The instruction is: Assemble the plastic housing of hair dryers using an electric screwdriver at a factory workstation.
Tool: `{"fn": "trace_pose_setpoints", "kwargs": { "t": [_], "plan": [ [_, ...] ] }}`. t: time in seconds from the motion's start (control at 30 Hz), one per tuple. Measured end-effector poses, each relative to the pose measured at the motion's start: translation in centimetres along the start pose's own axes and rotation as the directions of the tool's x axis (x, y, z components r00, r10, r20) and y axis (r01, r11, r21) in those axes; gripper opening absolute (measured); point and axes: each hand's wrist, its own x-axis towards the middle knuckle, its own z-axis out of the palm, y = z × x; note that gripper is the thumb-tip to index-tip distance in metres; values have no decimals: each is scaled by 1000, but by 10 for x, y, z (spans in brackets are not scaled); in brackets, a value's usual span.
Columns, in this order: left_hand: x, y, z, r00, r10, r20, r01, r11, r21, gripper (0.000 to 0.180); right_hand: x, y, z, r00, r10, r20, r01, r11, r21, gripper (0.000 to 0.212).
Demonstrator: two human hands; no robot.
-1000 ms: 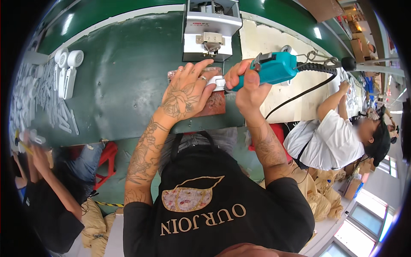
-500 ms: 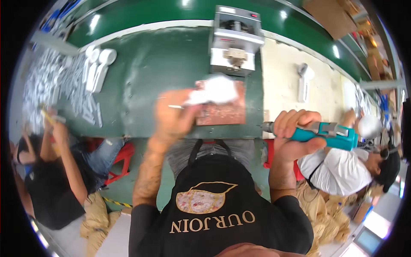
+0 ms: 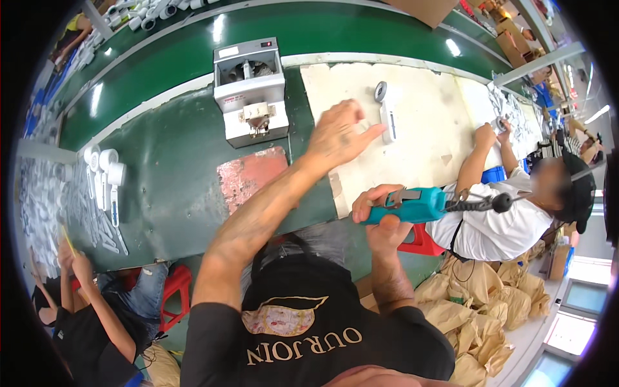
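My left hand [image 3: 340,133] is stretched over the cream board [image 3: 348,80], with its thumb apart from its fingers and nothing in it. Just beyond the thumb lies a white long-handled part [image 3: 389,120] with a round ring-shaped head; whether the thumb touches it I cannot tell. At the table's front edge my right hand [image 3: 383,227] is wrapped around a teal power screwdriver [image 3: 418,205] held level. A coiled black cord [image 3: 474,204] runs from the tool's right end. The tool's tip is hidden by my fingers.
A grey-and-white machine [image 3: 250,97] stands at the back, behind a worn reddish pad [image 3: 242,174]. Several white round-headed parts [image 3: 109,175] and a pile of grey pieces [image 3: 48,206] lie at left. Co-workers sit on both sides; brown bags [image 3: 474,316] lie at lower right.
The white round-headed piece in my left hand is out of it, and that hand has moved right from the pad to the cream board. My right hand keeps the screwdriver. The view has swung right.
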Motion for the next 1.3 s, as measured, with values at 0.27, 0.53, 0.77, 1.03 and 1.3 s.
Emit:
{"fn": "trace_pose_setpoints", "kwargs": {
  "t": [0.27, 0.53, 0.77, 1.03, 1.3],
  "plan": [
    [76, -34, 104, 963, -266, -44, 268, 962, 52, 56, -16, -1, -15, 987, -21, -159, 9, 997, -78, 75],
    [-54, -15, -75, 965, -186, 187, 252, 859, -445, 23, -9, 3, -30, 985, -47, -166, 27, 992, -124, 74],
    [-146, -29, -177, 924, -1, 383, -26, 998, 64, 23, 11, 12, 9, 1000, -19, -18, 19, 1000, -11, 72],
    [-175, -42, -164, 991, 80, 105, -115, 911, 395, 59, 34, 12, 53, 995, 17, 94, -24, 997, 75, 66],
    [-195, -63, -139, 962, 198, -185, -135, 942, 306, 27, 67, 43, 95, 982, -8, 190, -23, 987, 159, 62]
  ]
}}
